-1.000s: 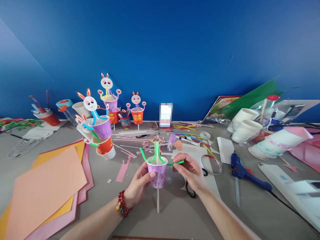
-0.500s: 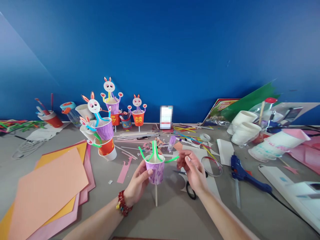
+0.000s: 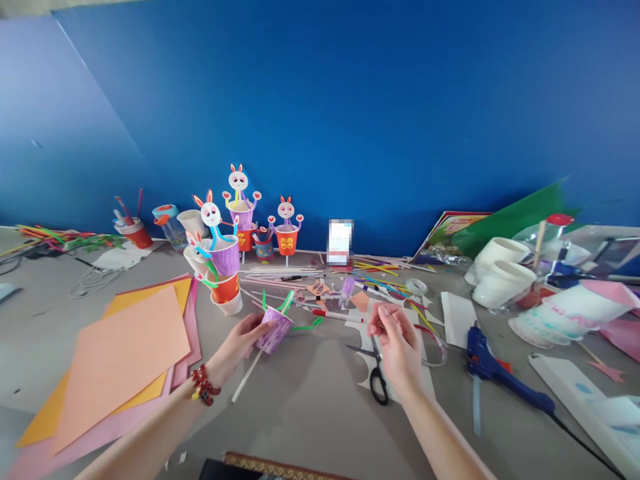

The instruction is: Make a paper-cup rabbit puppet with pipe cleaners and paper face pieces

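My left hand (image 3: 253, 337) grips a purple-coloured paper cup (image 3: 274, 333) by its side, the cup tilted to the right. Green pipe cleaners (image 3: 313, 325) stick out of its mouth, and a pale stick (image 3: 245, 380) comes out of its base. To the right, my right hand (image 3: 397, 337) is raised apart from the cup, its thumb and fingers pinched together; anything between them is too small to tell. Below that hand, black-handled scissors (image 3: 379, 385) lie on cut white paper. A red-and-white marker (image 3: 337, 315) lies between the hands.
Coloured paper sheets (image 3: 120, 360) are stacked on the left. Behind stand cup rabbits, one with a purple cup (image 3: 223, 253). A blue glue gun (image 3: 505, 377), white paper cups (image 3: 503, 283) and a power strip (image 3: 585, 400) occupy the right. Pipe cleaners and paper scraps litter the back.
My left hand has moved left with the cup, tipping it from upright towards the right. My right hand has drawn away from the green pipe cleaner. The view has shifted slightly.
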The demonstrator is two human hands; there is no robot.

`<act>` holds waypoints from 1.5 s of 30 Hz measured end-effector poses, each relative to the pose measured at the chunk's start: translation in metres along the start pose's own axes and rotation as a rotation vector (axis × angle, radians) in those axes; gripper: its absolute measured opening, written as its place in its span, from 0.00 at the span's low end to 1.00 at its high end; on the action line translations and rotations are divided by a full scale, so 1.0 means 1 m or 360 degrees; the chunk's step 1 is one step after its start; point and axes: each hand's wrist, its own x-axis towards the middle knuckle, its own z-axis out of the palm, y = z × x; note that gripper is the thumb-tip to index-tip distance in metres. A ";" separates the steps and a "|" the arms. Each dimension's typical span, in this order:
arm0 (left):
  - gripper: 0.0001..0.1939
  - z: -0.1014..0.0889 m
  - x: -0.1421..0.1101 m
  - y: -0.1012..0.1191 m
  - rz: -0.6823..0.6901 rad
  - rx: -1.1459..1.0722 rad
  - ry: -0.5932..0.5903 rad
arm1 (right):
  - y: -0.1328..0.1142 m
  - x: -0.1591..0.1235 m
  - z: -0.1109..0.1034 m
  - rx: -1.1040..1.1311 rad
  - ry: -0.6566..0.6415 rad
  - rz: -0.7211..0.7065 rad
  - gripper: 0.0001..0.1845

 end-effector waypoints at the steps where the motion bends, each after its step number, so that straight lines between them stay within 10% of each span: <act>1: 0.28 -0.003 0.002 0.000 -0.0014 0.0044 0.0020 | 0.001 0.000 0.000 -0.0004 -0.0014 0.0011 0.11; 19: 0.27 -0.034 0.021 -0.027 0.0370 0.0643 0.0398 | -0.002 0.009 -0.005 -0.0072 0.0133 0.0000 0.12; 26: 0.29 -0.025 -0.020 -0.027 0.1239 0.1267 0.0589 | -0.010 0.034 -0.029 0.0191 0.0532 -0.0325 0.11; 29: 0.28 -0.006 -0.030 -0.023 0.1403 0.1256 0.0275 | -0.016 0.044 -0.040 0.0253 0.0693 -0.0355 0.11; 36: 0.37 0.054 -0.018 -0.033 0.1292 0.1491 -0.1138 | -0.067 0.042 -0.055 0.0245 0.0938 -0.0675 0.08; 41: 0.37 0.065 -0.010 -0.040 0.1336 0.1761 -0.1272 | -0.092 0.015 -0.080 -0.0027 0.0761 -0.0565 0.09; 45: 0.35 0.063 -0.007 -0.046 0.1470 0.1814 -0.1212 | -0.071 -0.020 -0.099 -0.0901 0.0472 -0.0320 0.11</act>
